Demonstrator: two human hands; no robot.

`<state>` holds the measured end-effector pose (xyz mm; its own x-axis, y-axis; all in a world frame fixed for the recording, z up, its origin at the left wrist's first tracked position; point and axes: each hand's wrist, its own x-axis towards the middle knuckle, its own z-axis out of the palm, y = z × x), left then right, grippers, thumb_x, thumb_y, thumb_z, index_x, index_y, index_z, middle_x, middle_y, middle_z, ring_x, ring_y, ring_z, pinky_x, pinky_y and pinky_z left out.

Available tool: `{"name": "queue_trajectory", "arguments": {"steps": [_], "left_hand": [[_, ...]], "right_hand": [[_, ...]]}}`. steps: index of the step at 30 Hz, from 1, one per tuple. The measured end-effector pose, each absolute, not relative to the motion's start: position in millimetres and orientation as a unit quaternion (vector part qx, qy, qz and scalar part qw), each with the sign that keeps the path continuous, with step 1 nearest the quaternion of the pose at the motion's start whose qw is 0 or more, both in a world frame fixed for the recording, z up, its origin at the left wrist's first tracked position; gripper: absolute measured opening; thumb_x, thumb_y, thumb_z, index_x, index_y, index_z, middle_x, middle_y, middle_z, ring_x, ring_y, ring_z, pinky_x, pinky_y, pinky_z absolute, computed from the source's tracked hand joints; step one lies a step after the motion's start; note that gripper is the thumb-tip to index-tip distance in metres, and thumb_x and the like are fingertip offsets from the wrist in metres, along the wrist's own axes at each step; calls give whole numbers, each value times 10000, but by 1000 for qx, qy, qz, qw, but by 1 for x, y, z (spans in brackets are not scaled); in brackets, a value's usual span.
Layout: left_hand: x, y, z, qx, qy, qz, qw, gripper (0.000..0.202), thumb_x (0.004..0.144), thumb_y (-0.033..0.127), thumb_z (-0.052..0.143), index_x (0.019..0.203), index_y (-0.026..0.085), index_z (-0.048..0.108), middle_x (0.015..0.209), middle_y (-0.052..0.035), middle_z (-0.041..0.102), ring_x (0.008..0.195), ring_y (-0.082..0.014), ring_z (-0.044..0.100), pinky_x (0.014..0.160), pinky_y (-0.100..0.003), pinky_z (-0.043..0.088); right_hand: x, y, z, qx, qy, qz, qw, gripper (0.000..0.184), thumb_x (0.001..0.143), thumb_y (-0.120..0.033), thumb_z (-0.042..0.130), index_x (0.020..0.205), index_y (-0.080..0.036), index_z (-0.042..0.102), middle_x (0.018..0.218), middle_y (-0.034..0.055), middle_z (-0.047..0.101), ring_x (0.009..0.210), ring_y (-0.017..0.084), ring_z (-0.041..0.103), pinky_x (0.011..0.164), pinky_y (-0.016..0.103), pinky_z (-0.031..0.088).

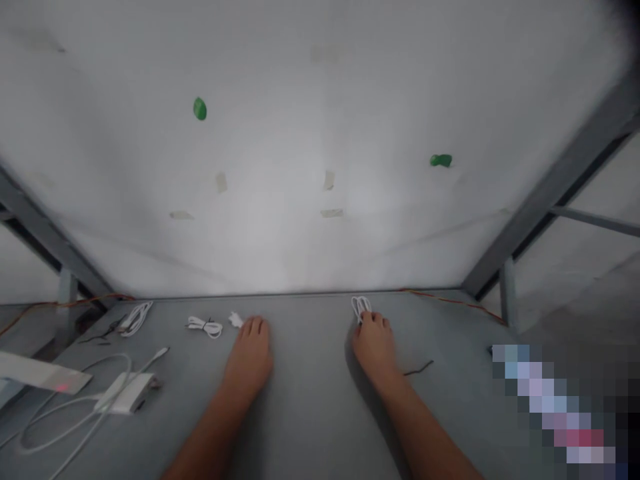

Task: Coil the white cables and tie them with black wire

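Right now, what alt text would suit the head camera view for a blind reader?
Two bare hands lie on a grey table before a white wall: the right hand touches a small coiled white cable, the left hand rests beside a small white plug. More white cables and a white adapter lie to the left.

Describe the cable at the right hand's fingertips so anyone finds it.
Follow the grey table to its far edge under the white panel. The right hand touches a coiled white cable with its fingertips. It sits alone right of centre; the other white coils lie by the left hand.
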<state>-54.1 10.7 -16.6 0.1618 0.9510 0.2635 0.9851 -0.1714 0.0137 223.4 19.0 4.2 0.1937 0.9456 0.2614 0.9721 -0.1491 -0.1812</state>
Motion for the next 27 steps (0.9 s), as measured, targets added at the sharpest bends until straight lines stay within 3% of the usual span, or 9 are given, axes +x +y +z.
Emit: {"name": "queue_trajectory", "arguments": {"steps": [5, 7, 9, 11, 14, 17, 20, 23, 27], "left_hand": [[-77, 11, -2, -663, -737, -40, 127, 344, 921, 38, 390, 1110, 57, 676, 1144, -228, 683, 1150, -336, 638, 1000, -457, 483], [-75, 9, 2, -644, -752, -45, 132, 329, 918, 50, 401, 1109, 51, 670, 1140, -236, 677, 1151, -354, 635, 1006, -484, 474], [-65, 8, 3, -664, -735, -74, 116, 328, 911, 60, 421, 1129, 65, 667, 1191, -235, 672, 1204, -360, 615, 1049, -510, 452], [-49, 7, -1, -715, -683, -130, 71, 377, 894, 58, 437, 1200, 95, 654, 1280, -215, 661, 1277, -338, 582, 1099, -503, 433], [-25, 7, -13, -761, -608, -225, -10, 509, 882, 56, 439, 1361, 144, 584, 1366, -162, 650, 1312, -282, 577, 1146, -474, 424], [-10, 10, -23, -775, -556, -285, -94, 512, 913, 142, 495, 1423, 141, 538, 1413, -163, 635, 1332, -277, 576, 1167, -490, 421], [-4, 17, -26, -779, -514, -316, -170, 512, 919, 211, 565, 1429, 167, 537, 1412, -146, 648, 1332, -269, 586, 1174, -494, 423], [-1, 23, -24, -768, -496, -335, -230, 518, 916, 203, 582, 1432, 202, 539, 1382, -121, 676, 1307, -252, 610, 1168, -482, 435], [2, 23, -21, -750, -481, -364, -269, 478, 910, 185, 589, 1387, 207, 574, 1345, -112, 690, 1255, -242, 641, 1142, -458, 464]], "right_hand": [[194, 8, 3, -682, -704, 3, 200, 276, 963, -246, 528, 1130, -160, 730, 1147, 196, 663, 1080, 343, 586, 948, 442, 445], [185, 3, 7, -637, -737, 37, 224, 291, 992, -283, 514, 1156, -191, 735, 1138, 163, 663, 1081, 321, 574, 966, 431, 445], [183, 0, 10, -590, -764, 74, 251, 321, 998, -205, 463, 1171, -215, 734, 1100, 124, 671, 1064, 280, 572, 971, 393, 454], [185, 1, 12, -562, -775, 99, 273, 419, 918, -57, 447, 1203, -208, 716, 1110, 103, 675, 1073, 250, 569, 984, 358, 460], [194, 10, 12, -552, -775, 92, 293, 620, 740, 65, 448, 1271, -172, 663, 1286, 109, 649, 1214, 239, 534, 1084, 371, 424], [199, 21, 6, -534, -795, 91, 273, 700, 676, 81, 453, 1310, -160, 630, 1463, 107, 576, 1401, 240, 432, 1189, 415, 343], [194, 26, -1, -517, -812, 108, 251, 641, 738, 74, 458, 1320, -137, 620, 1479, 120, 569, 1420, 228, 426, 1198, 395, 340], [186, 26, -2, -522, -808, 114, 249, 511, 846, 49, 440, 1268, -148, 648, 1359, 119, 632, 1290, 221, 514, 1115, 355, 419], [180, 22, 2, -518, -813, 108, 243, 422, 889, 27, 464, 1192, -177, 676, 1252, 109, 656, 1174, 231, 545, 1042, 355, 456]]}}
